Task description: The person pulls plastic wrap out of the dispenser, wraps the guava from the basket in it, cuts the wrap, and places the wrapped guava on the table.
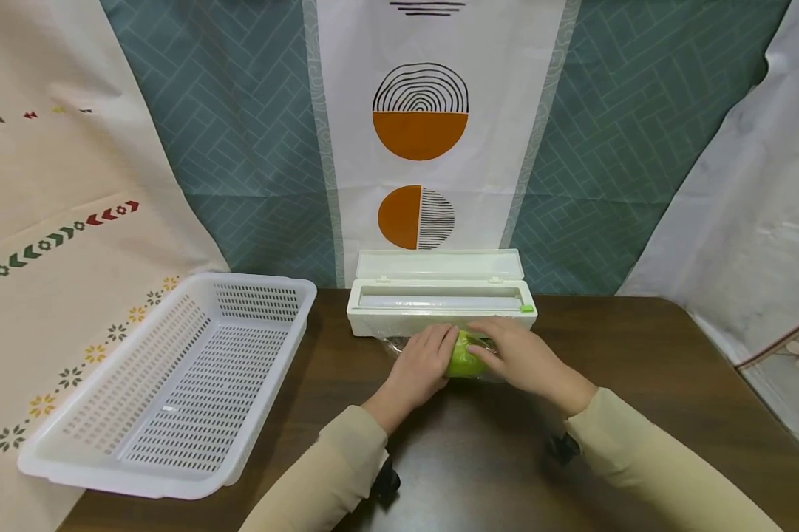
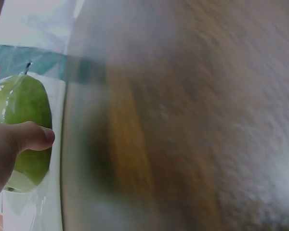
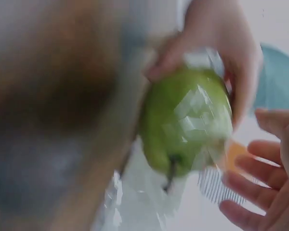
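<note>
A green pear (image 1: 464, 357) with a dark stem sits partly covered by shiny clear cling film (image 3: 151, 199). My left hand (image 1: 420, 363) holds it, thumb and fingers on opposite sides, as the right wrist view shows. Beside the pear is my right hand (image 3: 262, 185), its fingers spread and loosely bent with nothing gripped between them. Just behind both hands stands a white cling film dispenser (image 1: 366, 321), its lid raised and a film roll inside. Loose film (image 1: 391, 344) spreads at the dispenser's front, partly hidden by my left hand.
To the left, a white perforated plastic basket (image 1: 246, 443) stands on the dark wooden table (image 1: 479, 473). A green slider (image 1: 527, 308) sits at the dispenser's right end. Patterned cloths (image 1: 253, 133) hang behind and along the sides.
</note>
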`<state>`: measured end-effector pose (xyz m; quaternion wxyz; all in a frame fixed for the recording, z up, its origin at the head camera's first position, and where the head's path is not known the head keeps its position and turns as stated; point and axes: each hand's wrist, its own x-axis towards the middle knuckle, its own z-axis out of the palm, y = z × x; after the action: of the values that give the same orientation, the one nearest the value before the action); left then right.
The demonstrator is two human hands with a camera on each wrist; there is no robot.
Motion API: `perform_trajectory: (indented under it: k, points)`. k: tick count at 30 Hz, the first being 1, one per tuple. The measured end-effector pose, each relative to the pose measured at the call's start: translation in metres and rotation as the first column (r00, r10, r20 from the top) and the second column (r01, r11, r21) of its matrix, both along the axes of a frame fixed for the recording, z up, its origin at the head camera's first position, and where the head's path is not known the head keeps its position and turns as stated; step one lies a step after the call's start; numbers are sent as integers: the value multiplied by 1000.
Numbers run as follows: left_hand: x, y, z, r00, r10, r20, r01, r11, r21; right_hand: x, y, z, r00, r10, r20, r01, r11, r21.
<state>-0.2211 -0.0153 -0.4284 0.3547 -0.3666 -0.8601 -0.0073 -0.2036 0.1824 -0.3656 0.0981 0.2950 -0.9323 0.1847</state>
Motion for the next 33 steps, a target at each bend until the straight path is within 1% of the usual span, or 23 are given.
perform_trajectory:
  k: [2, 4, 5, 7, 9, 11, 14, 17, 21, 23, 24, 25, 26, 27, 28, 31, 32, 33]
  points:
    - [0, 0, 4, 997, 11, 71, -12, 1000, 1, 9, -4, -5, 991, 14, -131, -3, 996, 88]
    - [-2, 0, 8, 989, 26, 144, -27, 1000, 9, 16, -7, -12, 979, 25, -200, 9, 986, 168]
    - [-3, -1, 9, 984, 30, 178, -34, 999, 15, 18, -8, -17, 976, 22, -215, 23, 979, 203]
    - [-5, -1, 13, 967, 43, 252, -51, 998, 25, 19, -10, -24, 978, 3, -208, 53, 964, 261]
    - [-7, -2, 18, 942, 54, 330, -71, 997, 38, 17, -12, -29, 981, -14, -194, 70, 956, 285]
    - [-10, -2, 26, 910, 61, 410, -89, 995, 50, 12, -14, -33, 981, -29, -192, 85, 953, 291]
    - [-14, -2, 37, 850, 53, 523, -110, 991, 77, 2, -17, -36, 974, -39, -221, 97, 961, 259]
    - [-19, -2, 46, 787, 15, 617, -111, 987, 118, -8, -21, -37, 965, -37, -261, 94, 973, 211]
    - [-22, -4, 50, 709, -37, 705, -107, 981, 159, -18, -24, -36, 946, -7, -325, 57, 988, 147]
    - [-21, -6, 50, 683, -44, 729, -112, 980, 164, -21, -25, -35, 941, 11, -339, 32, 992, 122]
    - [-21, -7, 49, 678, -44, 734, -115, 980, 165, -22, -25, -35, 942, 16, -336, 25, 993, 116]
    - [-20, -8, 48, 684, -33, 729, -116, 981, 154, -23, -25, -34, 946, 15, -324, 22, 994, 112]
    - [-18, -9, 47, 698, -20, 716, -114, 984, 139, -23, -25, -34, 950, 13, -311, 22, 994, 106]
    - [-17, -9, 46, 719, -3, 695, -110, 987, 118, -24, -25, -33, 955, 10, -295, 21, 995, 101]
    - [-15, -10, 46, 746, 19, 666, -105, 990, 90, -24, -25, -33, 961, 6, -278, 21, 995, 94]
    - [-9, -9, 42, 841, 93, 533, -104, 994, -10, -25, -23, -33, 969, -18, -245, 35, 997, 66]
    - [-7, -8, 40, 863, 113, 492, -111, 993, -34, -25, -23, -33, 970, -23, -240, 37, 998, 55]
    - [-6, -8, 38, 879, 131, 458, -121, 991, -53, -25, -23, -33, 971, -26, -236, 38, 998, 45]
